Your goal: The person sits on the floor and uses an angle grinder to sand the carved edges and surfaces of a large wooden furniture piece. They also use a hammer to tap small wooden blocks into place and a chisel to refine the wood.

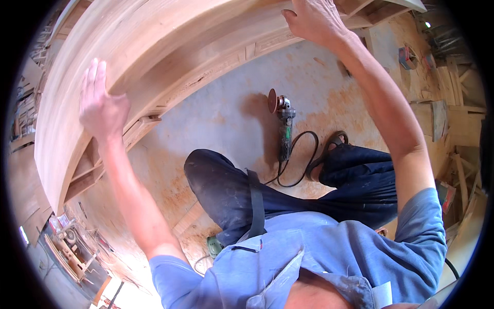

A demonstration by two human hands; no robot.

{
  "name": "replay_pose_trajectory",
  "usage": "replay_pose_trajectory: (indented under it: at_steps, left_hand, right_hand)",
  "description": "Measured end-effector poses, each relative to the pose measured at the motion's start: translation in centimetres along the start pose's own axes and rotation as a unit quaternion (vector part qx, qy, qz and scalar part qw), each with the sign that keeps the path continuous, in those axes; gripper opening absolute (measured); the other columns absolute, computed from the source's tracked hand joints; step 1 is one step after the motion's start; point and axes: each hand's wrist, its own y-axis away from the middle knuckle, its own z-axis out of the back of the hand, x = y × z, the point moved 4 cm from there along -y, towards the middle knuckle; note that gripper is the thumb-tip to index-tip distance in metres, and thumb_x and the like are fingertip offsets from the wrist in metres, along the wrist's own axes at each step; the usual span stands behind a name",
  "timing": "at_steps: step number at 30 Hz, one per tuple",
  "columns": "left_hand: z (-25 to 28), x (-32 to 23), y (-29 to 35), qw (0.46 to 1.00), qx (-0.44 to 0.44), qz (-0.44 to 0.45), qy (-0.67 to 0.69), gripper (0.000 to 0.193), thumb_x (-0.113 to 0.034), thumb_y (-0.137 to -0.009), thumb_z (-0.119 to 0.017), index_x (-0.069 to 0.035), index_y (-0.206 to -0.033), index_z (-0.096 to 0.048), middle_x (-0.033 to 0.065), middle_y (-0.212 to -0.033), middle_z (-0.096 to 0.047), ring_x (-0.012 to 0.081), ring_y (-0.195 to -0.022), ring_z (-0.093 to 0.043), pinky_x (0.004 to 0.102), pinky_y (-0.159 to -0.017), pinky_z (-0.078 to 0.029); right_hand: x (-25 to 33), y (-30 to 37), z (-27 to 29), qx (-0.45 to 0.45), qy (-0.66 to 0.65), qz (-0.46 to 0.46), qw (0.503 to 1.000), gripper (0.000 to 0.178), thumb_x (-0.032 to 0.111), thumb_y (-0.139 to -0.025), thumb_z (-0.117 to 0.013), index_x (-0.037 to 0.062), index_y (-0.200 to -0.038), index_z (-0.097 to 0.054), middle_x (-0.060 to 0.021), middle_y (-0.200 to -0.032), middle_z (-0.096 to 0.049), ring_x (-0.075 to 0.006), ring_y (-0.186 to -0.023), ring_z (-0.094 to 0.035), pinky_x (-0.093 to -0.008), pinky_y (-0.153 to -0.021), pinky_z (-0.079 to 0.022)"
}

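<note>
Reaching forward, a person in a blue shirt point(319, 247) and dark trousers point(221, 180) holds 2 bare hands wide apart. Past the knees, a grinder point(286, 131) lies on the dusty floor point(211, 108), its cord point(315, 154) looping beside 1 sandalled foot point(335, 142). Beyond, a long curved wooden piece point(154, 44) arcs from lower left to upper right. The left hand point(104, 112) lies flat near its left end, fingers straight; the right hand point(318, 20) touches it toward the right, fingertips cut off, grip unclear. Both hands touch, so neither is nearer.

Two hands point(104, 112) point(318, 21), one red-disc grinder point(285, 126)
</note>
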Motion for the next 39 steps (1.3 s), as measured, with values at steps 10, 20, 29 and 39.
replay_pose_trajectory:
  at_steps: [10, 20, 29, 39]
  left_hand:
    - [1.1, -3.7, 4.7, 0.98, -0.119, 0.149, -0.055, 0.067, -0.007, -0.072, -0.07, -0.007, -0.137, -0.056, 0.0166, -0.149, -0.049, 0.0332, -0.136, -0.047, 0.0464, -0.114, -0.034]
    - [-18.2, -14.9, 18.6, 0.244, -0.127, 0.699, 0.66, 0.063, -0.017, -0.099, -0.052, 0.005, -0.151, -0.026, 0.0261, -0.15, -0.034, 0.04, -0.135, -0.045, 0.0469, -0.118, -0.035]
    - [-22.3, -14.3, 17.0, 0.211, -0.132, 0.712, 0.657, 0.054, -0.013, -0.099, -0.044, 0.008, -0.147, -0.034, 0.0242, -0.149, -0.033, 0.0432, -0.134, -0.042, 0.0563, -0.116, -0.037]
    - [-20.9, -16.7, 14.9, 0.113, -0.216, 0.734, 0.633, 0.043, -0.009, -0.094, -0.047, 0.007, -0.134, -0.047, 0.0195, -0.131, -0.05, 0.0343, -0.117, -0.054, 0.0437, -0.093, -0.053]
  right_hand:
    - [7.4, 41.6, -16.6, 0.219, -0.229, -0.711, 0.628, 0.081, 0.024, -0.068, -0.09, -0.0058, -0.132, -0.05, -0.0204, -0.125, -0.063, -0.0293, -0.111, -0.062, -0.0415, -0.092, -0.051]
    - [10.8, 44.3, -15.8, 0.284, -0.255, -0.674, 0.633, 0.051, 0.018, -0.067, -0.079, -0.0061, -0.109, -0.062, -0.0182, -0.087, -0.067, -0.0286, -0.077, -0.066, -0.0377, -0.073, -0.054]
    - [9.5, 45.4, -11.7, 0.185, -0.47, -0.754, 0.419, 0.037, 0.007, -0.068, -0.072, -0.0042, -0.102, -0.06, -0.0129, -0.081, -0.066, -0.0243, -0.065, -0.064, -0.0368, -0.06, -0.052]
    - [8.5, 43.2, -9.2, 0.178, -0.477, -0.747, 0.428, 0.029, 0.007, -0.069, -0.073, -0.0029, -0.095, -0.063, -0.0116, -0.078, -0.066, -0.0235, -0.062, -0.063, -0.0369, -0.059, -0.052]
